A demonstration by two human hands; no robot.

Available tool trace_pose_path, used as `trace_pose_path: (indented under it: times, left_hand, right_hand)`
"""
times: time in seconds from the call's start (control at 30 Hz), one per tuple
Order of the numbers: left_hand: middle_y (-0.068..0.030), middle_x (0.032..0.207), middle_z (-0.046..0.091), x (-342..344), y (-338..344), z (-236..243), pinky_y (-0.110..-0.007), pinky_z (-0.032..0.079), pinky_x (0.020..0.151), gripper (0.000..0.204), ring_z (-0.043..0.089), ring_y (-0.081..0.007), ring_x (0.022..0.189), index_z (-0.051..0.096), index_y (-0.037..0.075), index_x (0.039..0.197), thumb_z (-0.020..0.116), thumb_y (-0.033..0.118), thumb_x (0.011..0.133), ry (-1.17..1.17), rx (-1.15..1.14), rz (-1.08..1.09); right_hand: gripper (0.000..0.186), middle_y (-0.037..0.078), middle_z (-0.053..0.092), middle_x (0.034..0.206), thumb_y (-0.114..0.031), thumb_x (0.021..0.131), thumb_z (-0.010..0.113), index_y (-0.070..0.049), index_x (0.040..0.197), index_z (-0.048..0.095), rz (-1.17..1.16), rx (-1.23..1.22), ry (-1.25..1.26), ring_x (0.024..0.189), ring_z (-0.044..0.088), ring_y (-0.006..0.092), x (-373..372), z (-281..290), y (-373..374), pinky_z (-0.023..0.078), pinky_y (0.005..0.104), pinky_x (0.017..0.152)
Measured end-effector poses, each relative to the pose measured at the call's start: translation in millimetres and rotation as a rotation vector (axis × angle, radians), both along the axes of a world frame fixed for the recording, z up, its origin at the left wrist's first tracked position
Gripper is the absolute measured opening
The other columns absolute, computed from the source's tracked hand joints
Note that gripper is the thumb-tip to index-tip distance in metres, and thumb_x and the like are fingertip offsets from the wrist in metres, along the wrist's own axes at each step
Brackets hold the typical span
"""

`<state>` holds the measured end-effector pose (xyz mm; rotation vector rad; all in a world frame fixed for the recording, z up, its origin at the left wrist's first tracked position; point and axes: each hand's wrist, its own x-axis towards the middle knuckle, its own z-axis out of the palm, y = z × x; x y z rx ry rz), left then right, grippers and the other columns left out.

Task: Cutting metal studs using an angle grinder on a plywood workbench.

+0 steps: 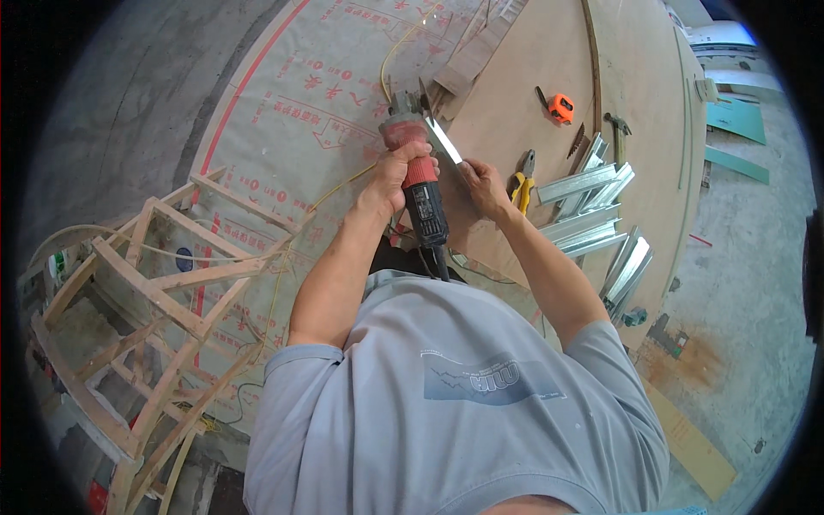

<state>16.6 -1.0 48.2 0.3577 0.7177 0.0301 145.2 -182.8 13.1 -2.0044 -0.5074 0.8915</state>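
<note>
Gripping left hand (395, 178): wrapped around the red section of a long red-and-black angle grinder (421, 180); some of its fingers are hidden behind the tool.
Angle grinder: in front of the torso, grey metal head pointing away, black handle toward the body; a thin disc shows nearly edge-on at its head, too narrow to make out well.
Right hand (486, 189): closed on the near end of a narrow, shiny silver metal strip (443, 140); the thumb and fingers cover that end.
Strip: slanting from the right hand toward the grinder's head; whether its far end touches the disc is hard to tell.
Pale brown wooden board (506, 107): to the right; the near part is covered by the right forearm.
Tools on the board: yellow-and-black pliers (522, 182) just beside the right hand, an orange tape measure (561, 108) farther away, and a steel-headed hammer (619, 127), its handle's lower end behind silver metal channels (577, 184).
Channels: overlapping in loose groups, some partly hidden by the right forearm.
Pale floor sheet with red print (275, 146): left of the grinder, crossed by a thin yellow cord (348, 180).
Light wooden slatted frame (180, 279): lower left, bent by the lens, dark around its outer edge.
Grey T-shirt (481, 339): filling the bottom centre, cut off below.
</note>
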Motion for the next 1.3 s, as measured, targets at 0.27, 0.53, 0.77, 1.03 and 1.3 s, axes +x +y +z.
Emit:
trace_pose_path:
  times: [0.27,0.53,0.77,1.03,1.3]
  left_hand:
    - [-0.014,0.093,0.069,12,-6,-35,-0.044,0.059,0.073,0.032,0.069,-0.0258,0.081,0.058,0.005,0.102,0.076,0.014,0.077,-0.019,0.022,0.175]
    - [-0.0086,0.092,0.068,26,-20,-52,-0.042,0.059,0.075,0.03,0.069,-0.0242,0.087,0.06,0.008,0.103,0.075,0.012,0.078,-0.058,0.074,0.255]
    - [-0.0077,0.092,0.068,22,-25,-41,-0.042,0.059,0.075,0.029,0.069,-0.0234,0.089,0.059,0.008,0.103,0.074,0.012,0.079,-0.05,0.135,0.302]
    - [-0.0085,0.093,0.068,27,-27,-77,-0.043,0.059,0.077,0.029,0.069,-0.0247,0.089,0.06,0.007,0.104,0.074,0.013,0.079,-0.071,0.059,0.324]
    - [-0.009,0.094,0.068,28,-28,-80,-0.043,0.059,0.077,0.029,0.069,-0.0251,0.088,0.06,0.007,0.104,0.074,0.013,0.079,-0.064,0.046,0.337]
  right_hand:
    - [0.03,0.007,0.06,0.079,-0.025,0.1,0.056,0.003,0.107,0.065,0.008,0.021,-0.002,0.077,0.052,0.014,-3,1,3,0.046,0.0303,0.072]
    - [0.029,0.006,0.059,0.08,-0.024,0.1,0.055,0.002,0.106,0.065,-0.002,0.033,0.051,0.078,0.052,0.014,0,-12,0,0.046,0.0306,0.073]
    - [0.027,0.005,0.058,0.079,-0.022,0.101,0.055,0.002,0.104,0.065,0.003,-0.004,0.061,0.078,0.05,0.0139,-3,-3,1,0.046,0.0303,0.072]
    - [0.032,0.001,0.06,0.084,-0.026,0.103,0.051,0.002,0.106,0.065,0.044,-0.008,0.021,0.081,0.052,0.0097,-4,1,2,0.046,0.0259,0.073]
    - [0.034,0.001,0.062,0.084,-0.029,0.102,0.052,0.001,0.109,0.066,0.061,0.0,-0.026,0.079,0.053,0.0096,-4,3,2,0.045,0.0258,0.07]
